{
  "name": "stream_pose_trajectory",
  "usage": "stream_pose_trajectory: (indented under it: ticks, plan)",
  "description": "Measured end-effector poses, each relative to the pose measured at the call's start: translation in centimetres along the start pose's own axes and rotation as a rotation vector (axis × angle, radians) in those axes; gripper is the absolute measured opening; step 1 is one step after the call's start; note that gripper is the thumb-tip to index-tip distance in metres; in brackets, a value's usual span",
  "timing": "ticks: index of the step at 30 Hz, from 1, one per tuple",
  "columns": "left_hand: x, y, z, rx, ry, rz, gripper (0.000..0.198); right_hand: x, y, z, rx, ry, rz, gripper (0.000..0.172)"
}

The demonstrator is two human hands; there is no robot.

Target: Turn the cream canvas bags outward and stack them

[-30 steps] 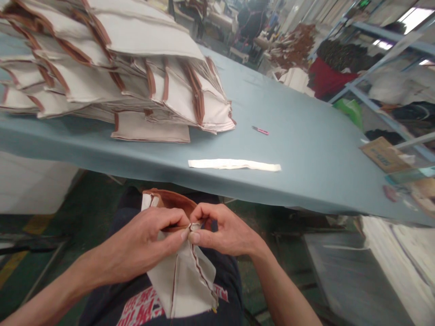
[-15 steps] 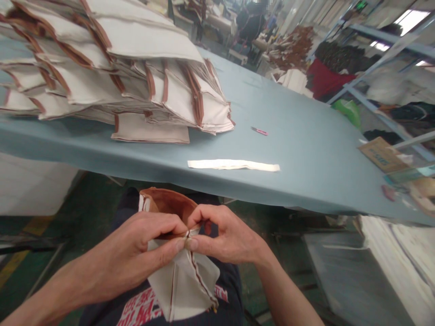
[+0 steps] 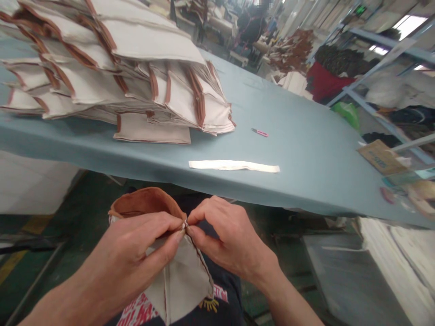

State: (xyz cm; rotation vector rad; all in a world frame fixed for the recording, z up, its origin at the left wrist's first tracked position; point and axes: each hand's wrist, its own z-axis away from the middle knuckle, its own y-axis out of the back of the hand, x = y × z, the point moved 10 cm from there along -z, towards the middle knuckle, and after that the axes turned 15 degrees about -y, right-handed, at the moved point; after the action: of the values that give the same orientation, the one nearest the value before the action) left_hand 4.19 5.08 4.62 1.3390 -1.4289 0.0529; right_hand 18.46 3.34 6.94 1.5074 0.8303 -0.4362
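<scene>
A sewn fabric pouch (image 3: 180,280), off-white outside with a brown band around its mouth, hangs between my hands above my lap. My left hand (image 3: 136,253) pinches its top edge between thumb and forefinger. Right beside it, my right hand (image 3: 227,235) pinches the same edge at the dark side seam. The fingertips of both hands nearly touch, and they hide the exact spot gripped. Brown lining shows in the open mouth behind my left hand.
On the blue-covered table (image 3: 306,158) lie a white strip (image 3: 234,165) and small pink-handled snips (image 3: 260,132). A tall pile of similar off-white and brown pieces (image 3: 142,86) fills the left side. Shelves with cloth (image 3: 384,95) stand at the right.
The pouch's brown-lined mouth has swung left and opened wider. My hands have turned slightly, still pinching the seam edge. The things on the table have stayed put.
</scene>
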Motion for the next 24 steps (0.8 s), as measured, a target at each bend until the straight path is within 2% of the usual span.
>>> stream_pose_trajectory:
  ticks: [4,6,8,10,13,17,20,24]
  plan:
    - [0.4,-0.2,0.0,0.012,-0.045,-0.045,0.026,-0.4,-0.1,0.1,0.013,0.013,0.080,0.018]
    - [0.4,-0.2,-0.1,0.030,-0.049,-0.040,0.026,-0.4,-0.1,0.0,0.018,-0.021,0.050,0.019]
    - [0.4,-0.1,-0.4,0.069,-0.051,-0.013,0.024,0.4,-0.3,-0.4,0.003,-0.133,-0.072,0.015]
    - [0.2,0.1,-0.5,0.097,-0.036,0.032,0.025,2.0,-1.3,-0.7,-0.052,-0.324,-0.260,0.011]
    - [-1.2,-0.4,-0.3,0.046,0.110,0.124,0.034,4.2,-4.3,-0.2,-0.193,-0.592,-0.552,0.014]
    - [-2.7,-1.0,0.8,-0.016,0.334,0.262,0.043,5.0,-7.6,0.8,-0.324,-0.751,-0.837,0.012]
    - [-2.7,-1.0,1.1,-0.003,0.389,0.330,0.043,5.1,-8.5,1.4,-0.343,-0.815,-0.942,0.014]
    - [-2.6,-1.2,1.4,-0.004,0.413,0.400,0.043,4.8,-8.3,1.7,-0.328,-0.862,-1.030,0.030]
